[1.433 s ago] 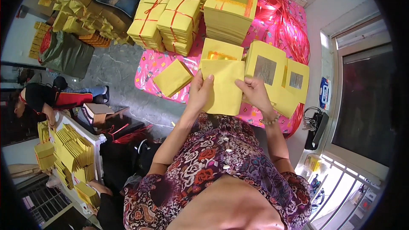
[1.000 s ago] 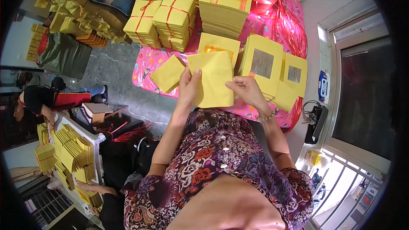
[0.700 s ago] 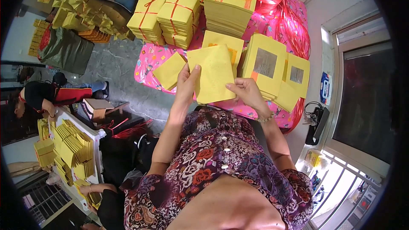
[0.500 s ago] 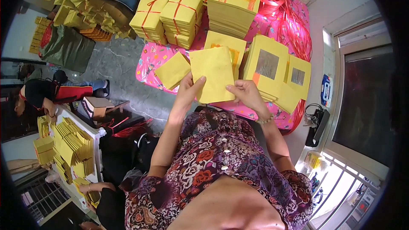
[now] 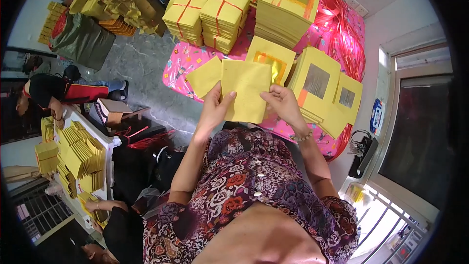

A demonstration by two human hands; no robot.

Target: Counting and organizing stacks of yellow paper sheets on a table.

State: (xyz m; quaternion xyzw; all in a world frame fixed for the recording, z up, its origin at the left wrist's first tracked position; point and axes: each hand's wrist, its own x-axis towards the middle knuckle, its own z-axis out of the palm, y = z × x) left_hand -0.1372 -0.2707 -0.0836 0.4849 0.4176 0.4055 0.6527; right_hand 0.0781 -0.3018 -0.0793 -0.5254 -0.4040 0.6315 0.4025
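Between my two hands is a yellow paper sheet (image 5: 245, 88), its plain face up, held over the near edge of the pink table. My left hand (image 5: 217, 103) pinches its left edge with the thumb on top. At the right edge, my right hand (image 5: 283, 105) grips it between thumb and bent fingers. Beyond it lies yellow paper with a gold foil patch (image 5: 267, 48), partly covered. Another plain yellow sheet (image 5: 201, 77) rests left of it. Close to my right hand stands a stack of yellow paper with silver foil patches (image 5: 315, 79), beside a smaller silver-patched pile (image 5: 348, 97).
Red-tied yellow paper bundles (image 5: 224, 12) and a tall stack (image 5: 281, 22) stand at the back of the pink-covered table (image 5: 177, 63). Red ribbon strands (image 5: 337, 19) hang at the right. People work at a white table (image 5: 108, 137) on the left.
The view has shifted, so the table and its stacks appear farther right. The held sheet has turned slightly and sits straighter between my hands. Both hands keep hold of it.
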